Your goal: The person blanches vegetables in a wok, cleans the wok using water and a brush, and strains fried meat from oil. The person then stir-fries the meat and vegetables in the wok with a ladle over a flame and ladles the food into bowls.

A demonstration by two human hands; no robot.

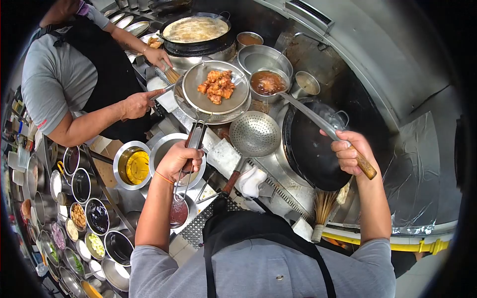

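Observation:
My left hand (180,161) is closed around the dark handle of a wire-mesh strainer (193,89). Browned, glossy fried pieces (217,86) lie in the mesh. Under the strainer shows the rim of another wide metal vessel, mostly hidden. My right hand (352,151) grips the wooden end of a long-handled metal ladle (315,116). The ladle's far end meets a round metal bowl of brown liquid (269,82); whether that bowl is the ladle's own I cannot tell. Below my right hand is a black wok (318,149).
A co-worker's hand (136,105) grips a handle beside the strainer; the other holds a bamboo brush (171,74). A perforated ladle (255,134) lies centrally. A pot of yellow oil (135,166), a foaming wok (195,30), another bamboo brush (324,208) and several ingredient containers (97,216) surround me.

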